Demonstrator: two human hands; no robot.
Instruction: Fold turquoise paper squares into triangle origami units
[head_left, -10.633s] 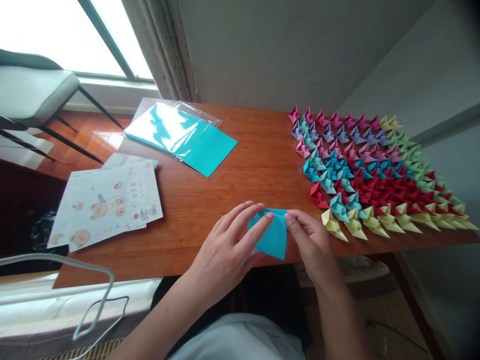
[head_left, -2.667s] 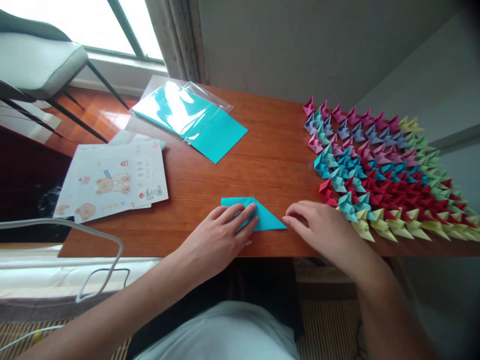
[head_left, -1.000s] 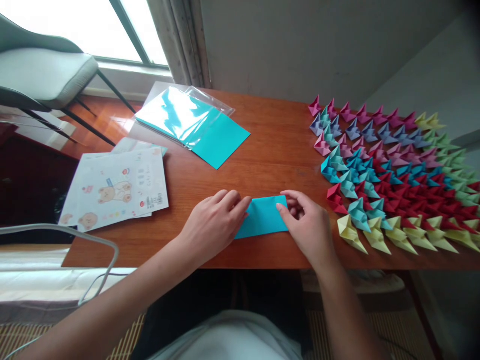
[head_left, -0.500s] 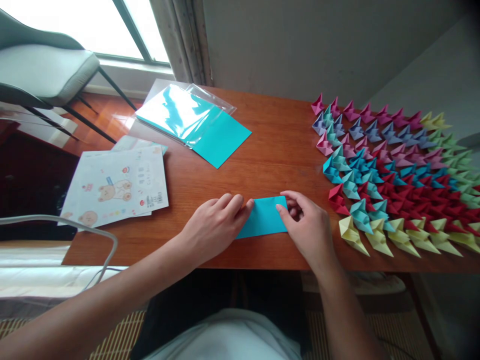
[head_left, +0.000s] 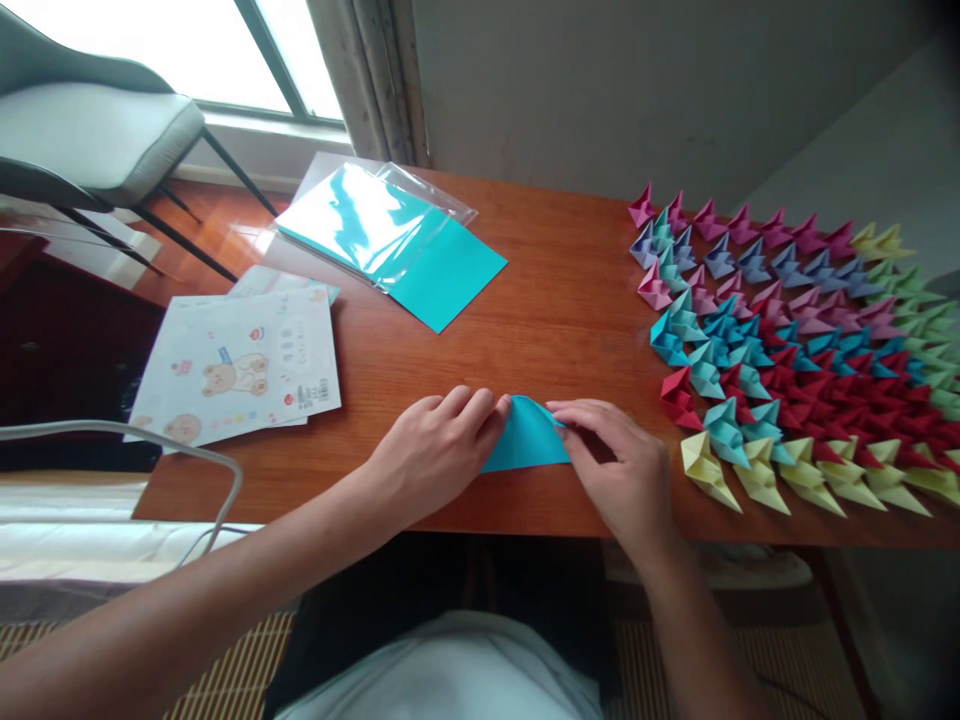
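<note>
A folded sheet of turquoise paper (head_left: pixel 527 438) lies on the wooden table in front of me, between both hands. My left hand (head_left: pixel 442 440) is closed over its left end, fingers curled and pressing at the top edge. At the upper right corner, my right hand (head_left: pixel 619 450) pinches the paper between thumb and fingers, and that corner bends over toward me. The left end of the sheet is covered by my left hand.
Rows of folded paper figures (head_left: pixel 810 390) in many colours fill the table's right side. A plastic-wrapped stack of turquoise paper (head_left: pixel 457 275) lies at the back left. Bear-printed sheets (head_left: pixel 240 365) rest at the left edge, with a grey cable (head_left: pixel 234 480) nearby.
My right hand has taken the paper's upper right corner and bent it inward and down; earlier the sheet lay flat. My left hand stays on the left end.
</note>
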